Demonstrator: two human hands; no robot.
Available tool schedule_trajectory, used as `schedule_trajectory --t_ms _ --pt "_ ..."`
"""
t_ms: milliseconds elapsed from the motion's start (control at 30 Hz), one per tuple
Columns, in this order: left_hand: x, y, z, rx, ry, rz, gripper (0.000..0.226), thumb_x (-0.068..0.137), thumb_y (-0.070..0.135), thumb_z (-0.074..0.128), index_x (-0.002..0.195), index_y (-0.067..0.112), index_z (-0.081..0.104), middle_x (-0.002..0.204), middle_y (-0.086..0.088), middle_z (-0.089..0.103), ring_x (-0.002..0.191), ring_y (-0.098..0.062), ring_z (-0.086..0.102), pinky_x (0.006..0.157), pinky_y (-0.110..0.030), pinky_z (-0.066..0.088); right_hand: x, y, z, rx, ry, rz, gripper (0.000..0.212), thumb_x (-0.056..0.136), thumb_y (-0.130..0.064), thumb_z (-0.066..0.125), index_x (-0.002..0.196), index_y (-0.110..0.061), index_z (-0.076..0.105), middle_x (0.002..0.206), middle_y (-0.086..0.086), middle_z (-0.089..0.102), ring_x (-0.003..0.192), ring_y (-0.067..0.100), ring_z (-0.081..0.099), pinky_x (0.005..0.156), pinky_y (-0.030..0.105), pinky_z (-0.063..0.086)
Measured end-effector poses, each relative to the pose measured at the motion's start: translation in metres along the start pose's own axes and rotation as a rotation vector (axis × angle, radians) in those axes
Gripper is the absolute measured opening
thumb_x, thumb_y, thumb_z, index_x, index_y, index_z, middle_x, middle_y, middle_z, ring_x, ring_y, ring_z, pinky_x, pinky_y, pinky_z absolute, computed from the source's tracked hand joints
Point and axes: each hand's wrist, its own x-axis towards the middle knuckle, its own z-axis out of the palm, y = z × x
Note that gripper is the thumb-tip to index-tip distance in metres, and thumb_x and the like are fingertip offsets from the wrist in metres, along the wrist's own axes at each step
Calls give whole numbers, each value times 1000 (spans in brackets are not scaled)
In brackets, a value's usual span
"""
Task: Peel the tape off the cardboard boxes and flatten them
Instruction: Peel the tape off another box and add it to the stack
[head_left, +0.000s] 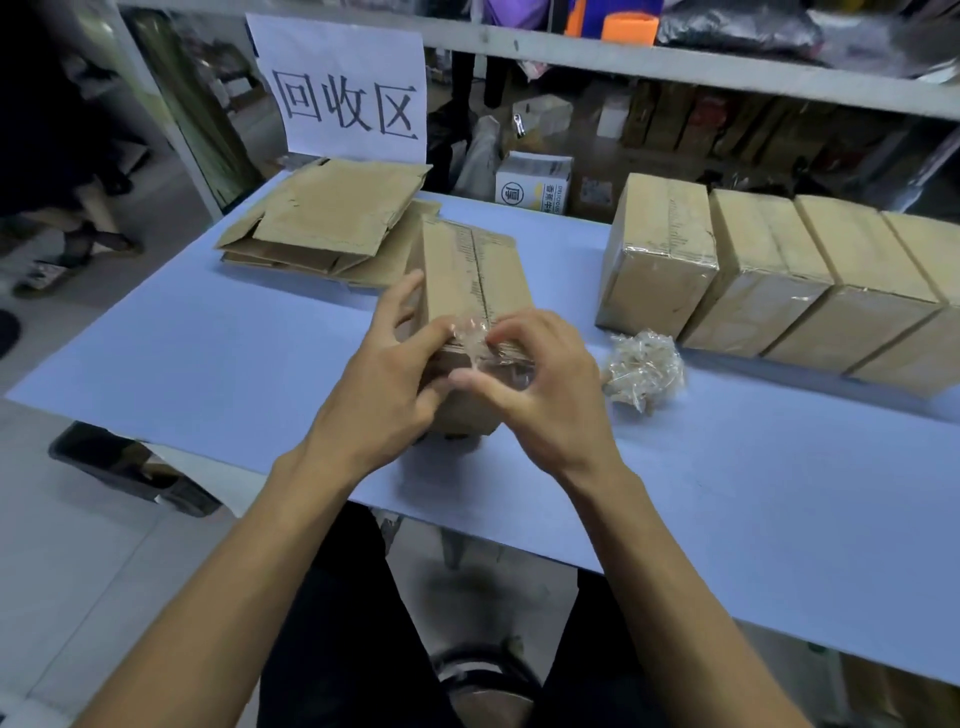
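Fingers: my left hand (387, 364) grips the near end of the box in hand (470, 306), thumb pressed to its top edge, other fingers wrapped round the left side, I judge to steady it against the pull. My right hand (537, 387) pinches a crumpled strip of clear tape (475, 338) at that same edge, lifting it away from the cardboard.

Box in hand: lies lengthwise on the blue bench (208, 358), centre, seam upward, still assembled.

Flattened boxes (332, 218): stacked at the far left, under a paper sign (345, 88).

Taped boxes (769, 275): a row touching side by side at the far right, untouched, awaiting their turn.

Tape wad (644, 371): a ball of stripped tape just right of my hand, kept near for discards.

Room: grey shelving (727, 67) behind holds cartons and bags; pale floor, another person's legs (78, 228) at far left.
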Motion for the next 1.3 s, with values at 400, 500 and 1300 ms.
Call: schedule_trajectory --t_ms 400,500,1300 --pt "-15 -22 -3 -39 83 -129 37 81 13 79 114 16 64 155 -1 29 114 5 52 98 -38 50 7 3 16 719 97 457 24 84 -26 65 60 -27 64 96 23 71 103 24 68 102 57 46" --pt "-14 -16 -3 -60 111 -202 27 85 31 76 104 18 64 153 4 33 125 -6 52 98 -25 40 -8 0 24 749 70 410 19 88 -24 61 101 -19 74 122 3 71 117 16 64 104 39 48" --pt "4 9 -5 -60 37 -416 39 68 55 78 103 41 67 159 9 30 143 -3 30 105 -28 33 4 13 8 846 243 551 15 95 -4 45 101 -18 48 62 0 55 62 19 60 67 26 49"
